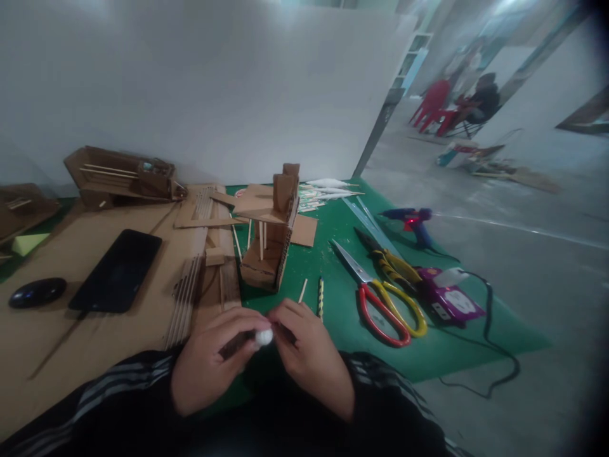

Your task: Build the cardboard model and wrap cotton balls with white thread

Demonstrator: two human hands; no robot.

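White round piece point(264, 336), seen from the head view, was up between the person's two hands, close in front of the body, above the near edge of the green surface point(342, 343). The left hand point(212, 355) held it in a narrow pinch between thumb and forefinger. The right hand point(311, 358) was curled just beside it, fingertips drawn together at its edge; whether they gripped it too, I could not tell. A pale stick point(303, 291) showed just beyond the right knuckles, and a yellow-and-black pencil point(321, 298) lay near it.

Beyond the hands stood a cardboard structure point(261, 263) with thin sticks upright inside. To its right lay scissors point(371, 285), open a little, with one red and one yellow handle, then pliers point(390, 260), a purple power block point(447, 298) with a plug in it, and a glue gun point(412, 222) showing a red light. On the left, a black phone point(117, 270) and a dark mouse point(38, 292) rested on brown cardboard point(128, 343). Far off at right, a person point(483, 101) sat near red chairs point(432, 101).
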